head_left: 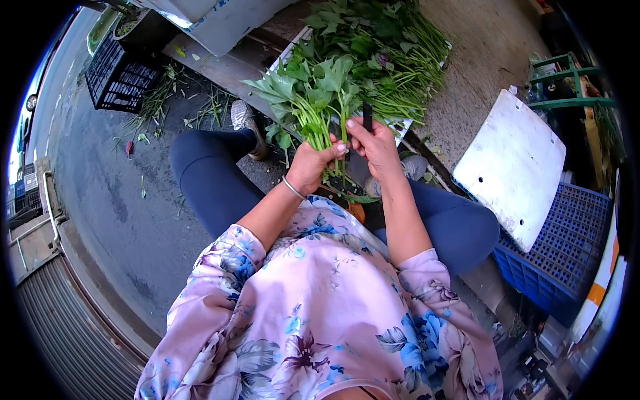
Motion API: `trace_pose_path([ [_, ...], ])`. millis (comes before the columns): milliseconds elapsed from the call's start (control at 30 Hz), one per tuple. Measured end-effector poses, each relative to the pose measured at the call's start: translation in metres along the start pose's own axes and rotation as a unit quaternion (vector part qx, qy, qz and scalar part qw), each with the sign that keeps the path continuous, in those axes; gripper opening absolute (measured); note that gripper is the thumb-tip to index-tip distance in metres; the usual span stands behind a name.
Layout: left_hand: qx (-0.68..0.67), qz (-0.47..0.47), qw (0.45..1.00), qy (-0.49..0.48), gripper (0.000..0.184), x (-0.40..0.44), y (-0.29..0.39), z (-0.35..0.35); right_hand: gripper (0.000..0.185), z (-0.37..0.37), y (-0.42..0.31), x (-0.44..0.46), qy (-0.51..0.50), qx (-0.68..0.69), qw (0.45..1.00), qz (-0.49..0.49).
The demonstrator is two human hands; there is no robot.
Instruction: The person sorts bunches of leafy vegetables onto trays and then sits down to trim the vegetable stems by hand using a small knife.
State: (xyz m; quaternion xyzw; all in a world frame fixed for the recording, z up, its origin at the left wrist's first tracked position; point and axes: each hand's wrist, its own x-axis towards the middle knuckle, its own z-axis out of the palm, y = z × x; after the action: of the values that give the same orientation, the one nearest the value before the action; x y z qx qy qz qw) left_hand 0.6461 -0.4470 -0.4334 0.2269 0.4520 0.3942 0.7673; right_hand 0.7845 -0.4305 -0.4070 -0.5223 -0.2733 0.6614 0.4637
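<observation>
A bunch of leafy green stems [312, 110] is gripped near its lower end by my left hand [315, 165], which wears a bracelet. My right hand [377, 148] is closed beside it, with a dark-handled tool [367, 117] sticking up between its fingers. The fingertips of my right hand are at one upright stem at the right side of the bunch. Whatever part of the tool lies below the fingers is hidden. Beyond both hands lies a large heap of similar leafy stems [403, 73].
A blue crate [560, 233] with a white board [513, 167] on it stands at the right. At the upper left is a black crate [120, 77], with loose stems [157, 100] on the ground beside it. A white box [223, 23] stands at the top.
</observation>
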Motion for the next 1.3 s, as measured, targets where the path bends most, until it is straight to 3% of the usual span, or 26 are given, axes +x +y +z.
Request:
trace_pose_path([
  [233, -0.039, -0.036, 0.998, 0.017, 0.019, 0.001, -0.002, 0.0, 0.02, -0.01, 0.01, -0.001, 0.02, 0.006, 1.0, -0.005],
  [367, -0.116, -0.045, 0.99, 0.074, 0.021, 0.007, 0.0, -0.003, 0.012, -0.015, 0.013, -0.003, 0.038, 0.115, 0.993, -0.016],
  [433, -0.107, -0.034, 0.988, 0.105, 0.019, 0.015, -0.012, -0.02, 0.01, -0.034, 0.016, 0.0, 0.099, 0.234, 0.962, -0.1],
  [467, -0.118, -0.041, 0.983, 0.136, 0.018, 0.018, -0.017, -0.027, 0.01, -0.047, 0.01, 0.001, 0.143, 0.221, 0.956, -0.129],
  [533, -0.11, -0.035, 0.979, 0.166, 0.018, 0.016, -0.027, -0.038, 0.011, -0.063, -0.01, 0.0, 0.207, 0.153, 0.948, -0.186],
  [633, -0.108, -0.038, 0.974, 0.198, 0.017, 0.012, -0.03, -0.04, 0.012, -0.067, -0.021, 0.003, 0.204, -0.03, 0.972, -0.111],
  [700, -0.072, -0.047, 0.984, 0.154, 0.017, 0.011, -0.028, -0.034, 0.01, -0.054, -0.011, 0.008, 0.161, -0.121, 0.977, -0.072],
  [767, -0.09, -0.059, 0.986, 0.128, 0.017, 0.004, -0.022, -0.021, 0.011, -0.025, 0.011, 0.014, 0.131, -0.1, 0.985, -0.053],
  [833, -0.005, -0.065, 0.997, 0.041, 0.016, 0.002, -0.017, -0.012, 0.016, -0.004, 0.036, 0.024, 0.048, -0.125, 0.99, -0.049],
  [900, 0.021, -0.058, 0.998, 0.008, 0.013, 0.005, -0.021, -0.016, 0.018, 0.002, 0.028, 0.022, -0.048, -0.164, 0.978, 0.118],
  [967, -0.03, -0.078, 0.994, 0.074, 0.015, 0.007, -0.021, -0.018, 0.02, -0.007, 0.043, 0.048, 0.052, -0.16, 0.985, -0.044],
  [1033, -0.059, -0.077, 0.992, 0.084, 0.014, 0.01, -0.024, -0.032, 0.023, -0.034, 0.051, 0.089, 0.18, -0.257, 0.947, -0.066],
  [1100, -0.125, -0.038, 0.986, 0.099, 0.011, 0.009, -0.024, -0.037, 0.024, -0.047, 0.046, 0.107, 0.24, -0.526, 0.797, -0.176],
  [1233, -0.176, -0.011, 0.979, 0.103, 0.025, 0.01, -0.021, -0.042, 0.026, -0.073, 0.05, 0.133, 0.13, -0.572, 0.798, -0.14],
  [1267, -0.186, -0.006, 0.977, 0.106, 0.03, 0.009, -0.019, -0.043, 0.021, -0.079, 0.044, 0.137, 0.164, -0.555, 0.799, -0.16],
  [1300, -0.188, -0.003, 0.976, 0.108, 0.03, 0.008, -0.017, -0.044, 0.015, -0.086, 0.037, 0.138, 0.163, -0.495, 0.835, -0.178],
])
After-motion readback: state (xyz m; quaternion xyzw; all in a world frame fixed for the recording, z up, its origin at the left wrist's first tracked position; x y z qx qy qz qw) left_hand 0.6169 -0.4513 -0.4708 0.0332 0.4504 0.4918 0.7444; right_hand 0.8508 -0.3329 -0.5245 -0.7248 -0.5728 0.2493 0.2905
